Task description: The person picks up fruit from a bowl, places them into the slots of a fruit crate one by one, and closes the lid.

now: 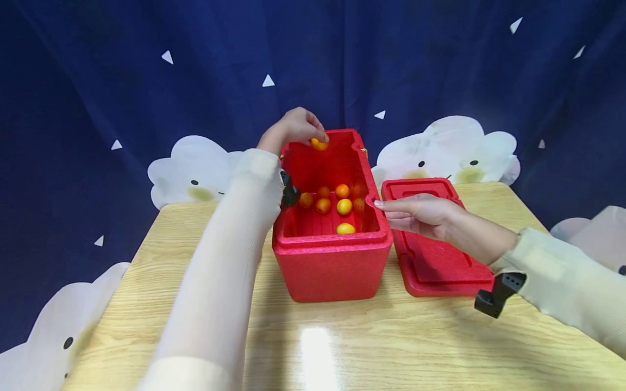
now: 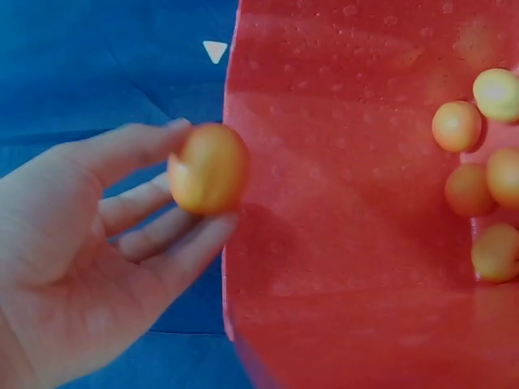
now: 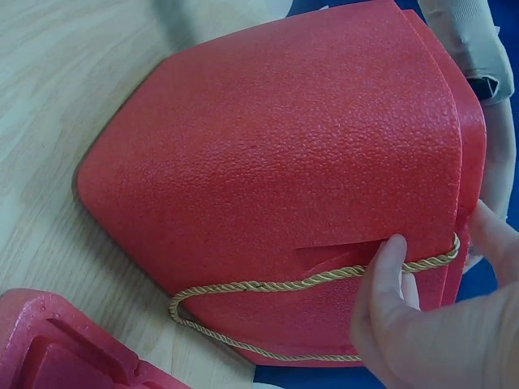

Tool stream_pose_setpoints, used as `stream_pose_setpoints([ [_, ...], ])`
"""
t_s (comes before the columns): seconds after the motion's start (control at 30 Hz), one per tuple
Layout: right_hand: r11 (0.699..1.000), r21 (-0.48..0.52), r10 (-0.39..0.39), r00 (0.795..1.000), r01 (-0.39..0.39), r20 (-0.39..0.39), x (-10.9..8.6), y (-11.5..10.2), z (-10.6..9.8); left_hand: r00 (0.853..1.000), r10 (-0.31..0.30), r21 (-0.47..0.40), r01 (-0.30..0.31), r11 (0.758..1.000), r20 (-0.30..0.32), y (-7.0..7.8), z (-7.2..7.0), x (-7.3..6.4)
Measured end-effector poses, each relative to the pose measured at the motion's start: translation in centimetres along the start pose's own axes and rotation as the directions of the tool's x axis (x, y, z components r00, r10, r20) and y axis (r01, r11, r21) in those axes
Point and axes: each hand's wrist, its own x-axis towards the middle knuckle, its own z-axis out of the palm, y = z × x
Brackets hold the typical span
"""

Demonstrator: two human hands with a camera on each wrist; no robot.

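Note:
My left hand pinches a small orange fruit over the far end of the open red foam box. The fruit sits between thumb and fingertips, high over the box floor. Inside the box lie several more orange and yellow fruits, spread over the near half. My right hand holds the box's right side wall, thumb at the rim and fingers against the outside. Those fingers lie beside a twisted gold rope on that wall.
A red foam lid lies on the wooden table, just right of the box. Behind the table hangs a dark blue curtain with white triangles and clouds. Both wrists carry a small black camera over pale sleeves.

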Motion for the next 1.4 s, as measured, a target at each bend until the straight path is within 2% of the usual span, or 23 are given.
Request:
stream_pose_setpoints([
  [0.13, 1.000, 0.006, -0.001, 1.000, 0.001, -0.002, -0.2, -0.1, 0.1, 0.997, -0.078, 0.031, 0.078, 0.996, -0.007, 0.1, 0.2, 0.0],
  [0.23, 1.000, 0.006, 0.000, 1.000, 0.000, -0.004, -0.2, -0.1, 0.1, 0.995, -0.099, 0.050, 0.101, 0.994, -0.030, 0.5, 0.1, -0.2],
  [0.3, 1.000, 0.000, 0.000, 1.000, 0.000, -0.003, -0.2, -0.2, 0.2, 0.996, -0.077, 0.080, 0.081, 0.994, -0.045, 0.8, -0.1, -0.5],
  [0.47, 1.000, 0.011, -0.005, 1.000, 0.005, -0.003, -0.1, -0.2, 0.2, 0.997, 0.035, 0.170, -0.022, 0.985, -0.074, 1.2, -1.2, -1.9],
  [0.63, 1.000, 0.022, -0.007, 1.000, 0.007, -0.002, 0.0, -0.2, 0.1, 0.988, 0.116, 0.182, -0.096, 0.979, -0.103, 0.1, -2.5, -4.3],
  [0.77, 1.000, 0.028, -0.010, 1.000, 0.010, 0.002, 0.1, -0.1, 0.0, 0.977, 0.170, 0.193, -0.143, 0.971, -0.127, -2.3, -3.2, -5.8],
  [0.9, 0.999, 0.042, -0.003, 1.000, 0.004, -0.009, 0.2, -0.1, -0.2, 0.973, 0.170, 0.186, -0.140, 0.973, -0.158, -5.7, -3.0, -6.8],
  [1.1, 0.999, 0.043, -0.007, 1.000, 0.007, -0.007, 0.2, 0.0, -0.3, 0.966, 0.163, 0.151, -0.134, 0.979, -0.201, -11.5, -1.6, -7.9],
  [1.4, 1.000, 0.027, 0.002, 1.000, -0.002, 0.000, 0.6, 0.0, -0.1, 0.977, 0.080, 0.082, -0.065, 0.994, -0.197, -18.6, 1.3, -9.6],
])
